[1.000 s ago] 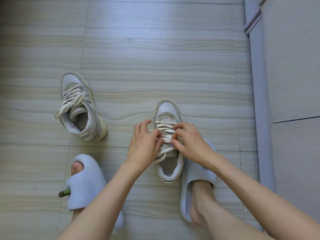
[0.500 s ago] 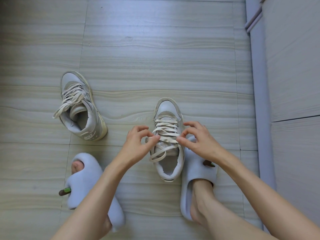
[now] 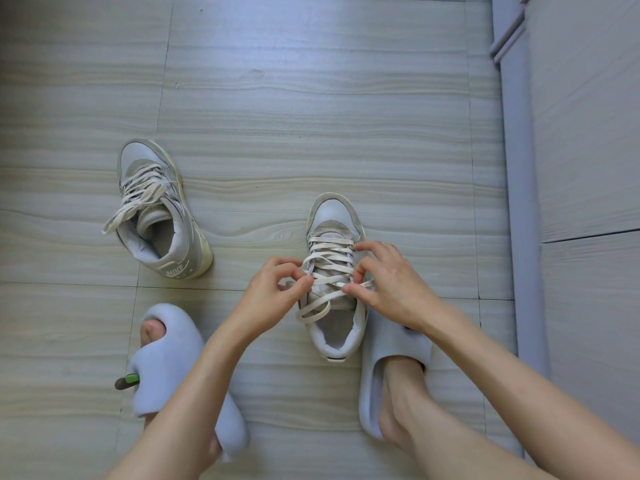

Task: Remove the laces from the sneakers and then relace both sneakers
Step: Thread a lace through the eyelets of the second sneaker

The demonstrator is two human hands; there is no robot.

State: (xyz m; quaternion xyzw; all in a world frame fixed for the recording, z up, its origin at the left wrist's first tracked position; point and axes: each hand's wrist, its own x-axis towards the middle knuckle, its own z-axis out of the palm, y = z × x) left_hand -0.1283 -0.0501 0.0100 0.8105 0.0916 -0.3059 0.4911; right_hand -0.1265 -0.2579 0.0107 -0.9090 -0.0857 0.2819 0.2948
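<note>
Head view: the near sneaker (image 3: 335, 271) is seen standing on the floor (image 3: 311, 116) between the two hands, toe pointing away, long axis running away from the person. Its lace (image 3: 329, 268) is crossed over the tongue, and a loose loop is draped toward the collar. The left hand (image 3: 277, 289) is curled, the lace pinched at the left eyelet row; the right hand (image 3: 391, 285) is curled, a strand pinched at the right row. Both are judged equally near. The second sneaker (image 3: 162, 216) is left laced, well apart to the left.
</note>
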